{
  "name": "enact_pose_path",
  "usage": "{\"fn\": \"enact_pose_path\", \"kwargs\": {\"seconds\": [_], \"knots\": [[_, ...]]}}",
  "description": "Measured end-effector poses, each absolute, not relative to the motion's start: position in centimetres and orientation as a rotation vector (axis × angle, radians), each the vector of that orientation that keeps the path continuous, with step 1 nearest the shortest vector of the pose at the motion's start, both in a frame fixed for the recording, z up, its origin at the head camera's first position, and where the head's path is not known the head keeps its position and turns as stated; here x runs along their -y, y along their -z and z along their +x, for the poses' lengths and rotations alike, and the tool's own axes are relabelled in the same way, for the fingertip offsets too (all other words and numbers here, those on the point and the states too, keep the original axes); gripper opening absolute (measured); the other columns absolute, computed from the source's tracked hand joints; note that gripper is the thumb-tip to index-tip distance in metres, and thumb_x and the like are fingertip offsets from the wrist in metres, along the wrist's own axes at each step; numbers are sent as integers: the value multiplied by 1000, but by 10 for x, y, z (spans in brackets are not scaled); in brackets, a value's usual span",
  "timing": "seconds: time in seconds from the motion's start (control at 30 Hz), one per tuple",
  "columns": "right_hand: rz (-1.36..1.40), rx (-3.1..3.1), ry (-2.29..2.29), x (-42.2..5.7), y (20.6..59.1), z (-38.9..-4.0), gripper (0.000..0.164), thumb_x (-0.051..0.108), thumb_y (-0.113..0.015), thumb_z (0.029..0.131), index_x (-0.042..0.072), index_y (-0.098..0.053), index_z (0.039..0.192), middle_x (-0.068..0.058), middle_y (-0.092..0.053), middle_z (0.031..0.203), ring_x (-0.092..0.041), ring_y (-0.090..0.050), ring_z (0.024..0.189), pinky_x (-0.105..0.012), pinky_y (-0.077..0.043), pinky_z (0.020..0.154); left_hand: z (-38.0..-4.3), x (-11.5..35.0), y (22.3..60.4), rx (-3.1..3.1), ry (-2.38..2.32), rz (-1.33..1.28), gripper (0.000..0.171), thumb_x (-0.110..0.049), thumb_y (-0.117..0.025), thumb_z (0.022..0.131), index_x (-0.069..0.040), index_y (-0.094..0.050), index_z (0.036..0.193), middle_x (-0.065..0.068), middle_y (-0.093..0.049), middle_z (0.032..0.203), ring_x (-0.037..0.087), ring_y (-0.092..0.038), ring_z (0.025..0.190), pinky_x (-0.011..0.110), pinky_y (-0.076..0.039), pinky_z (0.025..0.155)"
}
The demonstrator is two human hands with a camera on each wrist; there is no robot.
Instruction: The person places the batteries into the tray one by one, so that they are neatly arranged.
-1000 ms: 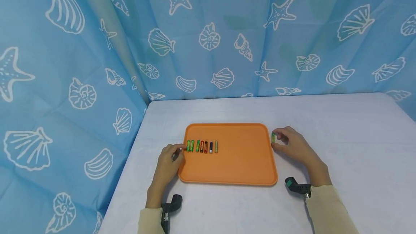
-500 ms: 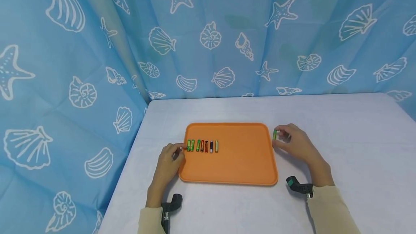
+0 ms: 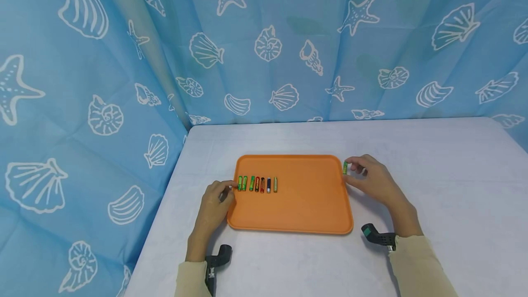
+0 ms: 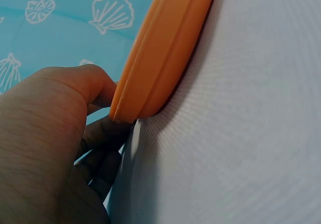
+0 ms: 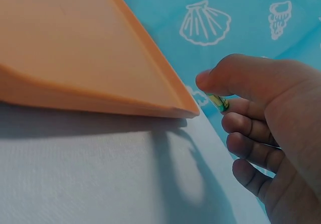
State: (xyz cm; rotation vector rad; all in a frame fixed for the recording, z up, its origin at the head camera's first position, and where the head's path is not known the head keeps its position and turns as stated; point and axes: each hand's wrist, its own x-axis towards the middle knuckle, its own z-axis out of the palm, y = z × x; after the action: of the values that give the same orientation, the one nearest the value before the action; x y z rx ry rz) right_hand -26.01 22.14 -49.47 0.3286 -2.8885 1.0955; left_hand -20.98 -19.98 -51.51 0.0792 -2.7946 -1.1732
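Note:
My right hand pinches a green battery between thumb and fingertips, just off the right edge of an orange tray. The right wrist view shows only one end of that battery below the thumb. At the tray's left side my left hand grips the rim, its index finger reaching over near the leftmost batteries. The left wrist view has thumb and fingers at the tray's edge. Several batteries lie side by side in a row across the tray's left half: green ones, red and black ones, a blue and white one and a yellow-green one.
A white cloth covers the table around the tray. Blue curtains with white shell prints hang behind and to the left. Black camera mounts are strapped to both wrists.
The right hand lifts the green battery slightly, then shifts a little left toward the tray's right edge. My left hand and the row of batteries stay put.

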Motion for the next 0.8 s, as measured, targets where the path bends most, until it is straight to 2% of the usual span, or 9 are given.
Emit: {"fn": "enact_pose_path", "kwargs": {"seconds": [0.43,0.8], "knots": [[337,2869,-1143,-212,491,-260,45,30,-75,90,6,-62,125,-7,-55,101,-25,-53,95,-43,-48,84,-210,199,515,2793,1183,81,24,-16,-61,96,-21,-70,118,-2,-57,101,17,-49,99,38,-45,89],[386,2836,-1197,-207,489,-260,44,26,-75,90,4,-62,125,-8,-55,101,-25,-53,94,-43,-47,84,-210,200,515,2801,1167,82,24,-16,-60,96,-21,-70,117,-2,-55,98,17,-47,95,37,-43,84]]}}
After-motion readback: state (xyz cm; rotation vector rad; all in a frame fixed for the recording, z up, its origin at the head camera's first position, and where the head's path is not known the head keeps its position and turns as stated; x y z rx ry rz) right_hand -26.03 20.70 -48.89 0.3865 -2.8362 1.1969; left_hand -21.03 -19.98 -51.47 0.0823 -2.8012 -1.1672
